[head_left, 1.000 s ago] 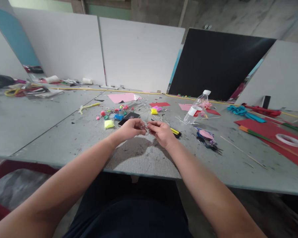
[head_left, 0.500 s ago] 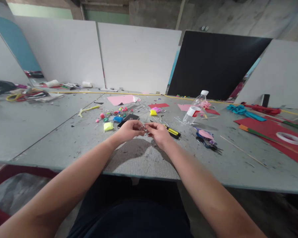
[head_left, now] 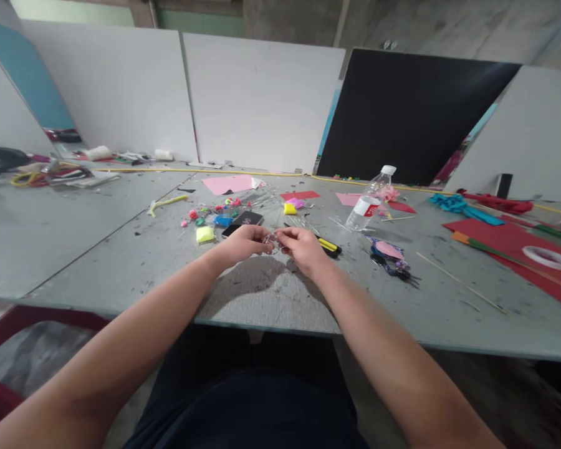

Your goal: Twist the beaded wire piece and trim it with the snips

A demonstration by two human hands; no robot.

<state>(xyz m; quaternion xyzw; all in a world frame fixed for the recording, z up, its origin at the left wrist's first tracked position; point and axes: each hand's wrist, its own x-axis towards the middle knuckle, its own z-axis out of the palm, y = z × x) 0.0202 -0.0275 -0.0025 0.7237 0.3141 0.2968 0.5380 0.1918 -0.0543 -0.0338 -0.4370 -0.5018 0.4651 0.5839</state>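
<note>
While both forearms reach out over the grey table (head_left: 121,249), the left hand (head_left: 244,242) and right hand (head_left: 302,246) meet fingertip to fingertip just above its surface, each pinched shut on a small clear, wiry piece (head_left: 272,240) held between them; what it is exactly is too small to tell. Against the views from a second and half a second ago, the hands sit in the same spot with the same pinch; only the right fingers have shifted a little round the piece, and the camera has tilted slightly. Judged from that, fine fingerwork on the piece is continuing, with nothing picked up or set down. Just beyond the hands lie a black phone (head_left: 243,221), a yellow clay lump (head_left: 204,234) and a yellow-and-black cutter (head_left: 328,246). Further right a plastic bottle (head_left: 369,201) stands upright, near red paper sheets (head_left: 509,246) bearing a tape roll (head_left: 549,257)
</note>
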